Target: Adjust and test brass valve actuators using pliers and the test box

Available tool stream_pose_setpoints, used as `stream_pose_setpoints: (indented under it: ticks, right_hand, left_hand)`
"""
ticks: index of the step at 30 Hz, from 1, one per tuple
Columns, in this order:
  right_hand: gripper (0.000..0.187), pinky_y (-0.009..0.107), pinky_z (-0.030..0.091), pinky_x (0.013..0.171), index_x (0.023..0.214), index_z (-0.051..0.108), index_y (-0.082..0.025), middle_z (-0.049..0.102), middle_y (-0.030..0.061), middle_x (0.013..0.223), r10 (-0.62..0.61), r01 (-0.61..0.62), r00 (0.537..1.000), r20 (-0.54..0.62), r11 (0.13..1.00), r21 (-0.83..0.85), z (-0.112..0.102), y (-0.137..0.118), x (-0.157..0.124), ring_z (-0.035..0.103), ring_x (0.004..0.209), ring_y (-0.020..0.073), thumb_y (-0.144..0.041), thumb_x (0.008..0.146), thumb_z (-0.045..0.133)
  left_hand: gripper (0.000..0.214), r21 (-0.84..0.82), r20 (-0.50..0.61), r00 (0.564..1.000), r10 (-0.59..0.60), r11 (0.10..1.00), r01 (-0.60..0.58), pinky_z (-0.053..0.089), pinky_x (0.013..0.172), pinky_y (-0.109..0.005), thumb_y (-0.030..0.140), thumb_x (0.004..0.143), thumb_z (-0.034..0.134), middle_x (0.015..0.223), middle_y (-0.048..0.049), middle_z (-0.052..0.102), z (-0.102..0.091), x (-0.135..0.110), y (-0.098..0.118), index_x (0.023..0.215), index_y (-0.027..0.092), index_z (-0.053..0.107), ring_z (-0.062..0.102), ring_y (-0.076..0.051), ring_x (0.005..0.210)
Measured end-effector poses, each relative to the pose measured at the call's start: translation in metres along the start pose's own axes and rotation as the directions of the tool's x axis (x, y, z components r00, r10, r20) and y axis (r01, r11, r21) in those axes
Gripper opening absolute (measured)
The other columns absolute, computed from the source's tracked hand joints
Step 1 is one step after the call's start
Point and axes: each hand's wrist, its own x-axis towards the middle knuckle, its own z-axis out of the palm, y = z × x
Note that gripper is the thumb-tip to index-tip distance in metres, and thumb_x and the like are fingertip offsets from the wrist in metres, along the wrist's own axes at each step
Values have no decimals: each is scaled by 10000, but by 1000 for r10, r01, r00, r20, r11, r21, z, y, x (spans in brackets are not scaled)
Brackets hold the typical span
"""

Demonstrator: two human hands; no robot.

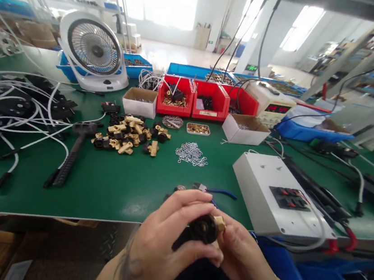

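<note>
My left hand (165, 242) is closed around a black round part with a brass fitting (206, 228) at the near edge of the green table. My right hand (244, 255) grips the same piece from the right, fingers pressed against the brass end. Just behind the hands lie blue-handled pliers (213, 190). Farther out on the mat sits a pile of brass and black fittings (130, 138) and a heap of small wire clips (191, 153).
A white control box (276, 197) with switches stands right of my hands. Red bins (211, 103), cardboard boxes (139, 102), a white fan (94, 49), a power supply (271, 102), and black parts with white cables (16, 115) fill the back and left.
</note>
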Motion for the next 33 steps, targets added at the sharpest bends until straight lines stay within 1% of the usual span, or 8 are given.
stream_pose_setpoints:
  ticks: [4, 7, 10, 12, 14, 17, 22, 33]
  right_hand:
    - [426, 184, 474, 649, 1154, 704, -304, 663, 14, 845, -27, 27, 1000, 2, 998, 63, 0, -5, -7, 571, 671, 90, -376, 745, 802]
    - [457, 195, 502, 747, 1137, 705, -330, 694, 16, 984, -32, 35, 999, -39, 996, 79, -3, -4, -11, 625, 826, 118, -301, 702, 843]
    - [464, 167, 501, 726, 1130, 703, -329, 703, -3, 1007, -83, 88, 994, -74, 994, 71, -6, -3, -13, 620, 766, 87, -255, 695, 849]
    - [449, 160, 498, 720, 1103, 710, -311, 709, -5, 1017, -138, 141, 987, -85, 990, 30, -7, -2, -12, 611, 738, 76, -250, 684, 858]
    - [429, 170, 502, 738, 1076, 715, -313, 713, -5, 1054, -176, 176, 982, -73, 984, -10, -7, -2, -12, 614, 748, 79, -261, 676, 864]
    - [403, 189, 510, 765, 1050, 712, -354, 711, -21, 1098, -199, 198, 979, -37, 980, -30, -6, -2, -14, 628, 780, 83, -276, 684, 861]
    - [374, 216, 521, 814, 1028, 715, -358, 708, -12, 1102, -235, 232, 972, -25, 969, -82, -7, -2, -17, 645, 842, 100, -281, 691, 856]
    - [334, 306, 548, 815, 918, 737, -362, 714, -1, 1069, -166, 150, 969, -185, 984, -96, 4, -8, -23, 661, 889, 164, -351, 622, 889]
  left_hand:
    - [321, 58, -8, 999, -31, 998, 32, 406, 1109, -230, 306, 892, 655, 1347, -50, 580, 5, -4, 4, 1197, 243, 578, 537, -150, 1270]
    - [193, 125, -27, 1000, -9, 992, 12, 429, 1081, -230, 368, 919, 605, 1262, -29, 631, 1, 0, 4, 1065, 242, 599, 571, -132, 1218]
    - [273, 305, -75, 996, -51, 950, 72, 521, 972, -288, 422, 986, 441, 1159, -68, 678, -2, 8, -2, 1035, 206, 601, 633, -167, 1116]
    - [414, 532, -105, 985, -137, 829, 172, 562, 896, -395, 475, 985, 390, 1188, -143, 665, 0, 13, -10, 1147, 161, 606, 642, -257, 1098]
    - [509, 722, -67, 966, -248, 656, 219, 564, 852, -472, 518, 941, 467, 1276, -206, 616, 9, 18, -21, 1268, 147, 589, 636, -335, 1089]
    - [557, 821, 46, 919, -391, 539, 189, 556, 851, -452, 489, 881, 605, 1359, -233, 563, 30, 20, -34, 1328, 157, 575, 646, -341, 1047]
    - [556, 813, 28, 910, -414, 539, 220, 540, 872, -449, 488, 895, 572, 1367, -239, 550, 50, 19, -44, 1288, 96, 593, 624, -343, 1045]
    - [484, 752, -28, 927, -375, 603, 267, 523, 913, -458, 392, 907, 539, 1341, -228, 561, 42, 10, -43, 1280, 83, 564, 614, -333, 1074]
